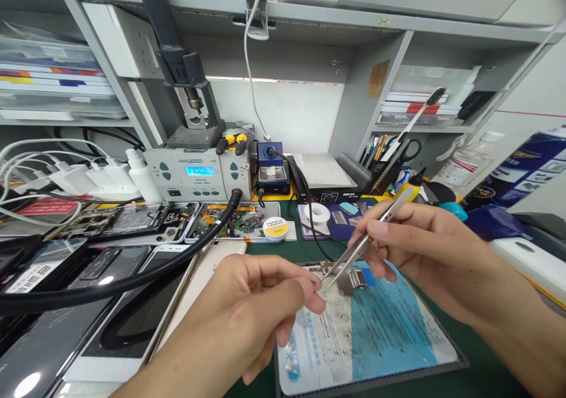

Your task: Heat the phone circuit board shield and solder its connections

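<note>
A pair of metal tweezers (360,244) is gripped in my right hand (415,239), tips pointing down and to the left. My left hand (269,303) is closed in a pinch close to those tips; a tiny dark bit shows at its fingertips, too small to name. Whether the tweezers touch it I cannot tell. Beneath both hands lies a stained blue and white work mat (389,333). On its upper part, behind the tweezers, sits a small metal piece (351,281) beside a blue patch (368,275), partly covered.
Phones (137,309) and opened phone bodies crowd the left, crossed by a thick black hose (177,262). A rework station (198,174) stands behind. A tray of circuit boards (234,221), a round yellow and white tin (275,229) and a solder roll (316,213) lie beyond the mat.
</note>
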`<state>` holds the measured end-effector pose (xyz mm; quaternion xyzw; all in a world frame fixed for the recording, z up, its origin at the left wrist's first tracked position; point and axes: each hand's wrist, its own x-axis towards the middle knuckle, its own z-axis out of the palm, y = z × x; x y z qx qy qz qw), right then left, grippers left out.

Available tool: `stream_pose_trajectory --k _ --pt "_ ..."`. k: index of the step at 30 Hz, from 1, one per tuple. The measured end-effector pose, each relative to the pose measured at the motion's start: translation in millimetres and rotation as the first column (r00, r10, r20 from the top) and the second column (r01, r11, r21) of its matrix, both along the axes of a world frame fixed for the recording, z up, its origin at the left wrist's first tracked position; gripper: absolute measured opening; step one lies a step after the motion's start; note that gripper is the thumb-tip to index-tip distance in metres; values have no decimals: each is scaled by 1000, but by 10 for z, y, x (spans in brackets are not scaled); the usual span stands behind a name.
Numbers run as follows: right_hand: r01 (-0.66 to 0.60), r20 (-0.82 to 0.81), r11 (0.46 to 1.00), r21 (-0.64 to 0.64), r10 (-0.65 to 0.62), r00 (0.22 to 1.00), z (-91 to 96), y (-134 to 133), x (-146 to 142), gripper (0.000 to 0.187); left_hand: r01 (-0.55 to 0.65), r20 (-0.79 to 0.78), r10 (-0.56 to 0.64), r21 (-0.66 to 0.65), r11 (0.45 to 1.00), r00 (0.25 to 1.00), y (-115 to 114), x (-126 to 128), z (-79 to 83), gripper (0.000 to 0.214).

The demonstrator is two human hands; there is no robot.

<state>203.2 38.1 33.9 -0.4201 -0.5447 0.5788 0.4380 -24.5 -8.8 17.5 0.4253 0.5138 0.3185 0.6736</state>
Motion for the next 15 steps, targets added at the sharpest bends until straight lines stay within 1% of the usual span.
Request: stream_pose_trajectory --k 2,4,5,7,8,9,10,11,13,15 --pt "26 10 1000 16 -27 1000 29 20 19 26 -10 11 10 -5 1000 1000 -4 -2 -3 33" --pt "95 30 993 68 -98 995 78 67 90 25 -22 10 22 -7 1000 1000 -9 -2 -3 34" --pt "140 48 984 111 -146 988 107 101 147 24 -28 1 28 -12 1000 1000 -11 -1 2 35" --pt "231 112 944 235 -263 958 169 185 295 24 -44 -21 44 -20 999 999 -14 2 21 36" --pt "263 181 916 303 -326 928 195 231 378 27 -52 -30 52 -26 998 998 -15 3 33 37" --pt "267 285 896 356 -376 882 216 277 460 29 -59 -33 58 -30 998 998 -16 4 44 37" --pt "242 402 891 385 -397 825 230 320 535 30 -65 -35 63 -33 997 997 -15 5 52 37" --pt "207 503 892 403 -404 764 237 360 600 32 -68 -39 66 -37 997 997 -13 4 55 38" --pt "146 631 905 400 -387 672 230 427 688 38 -73 -56 70 -51 996 996 -5 -1 41 40" --pt "103 711 925 365 -349 610 206 475 718 41 -86 -68 82 -52 995 994 7 -9 6 44"
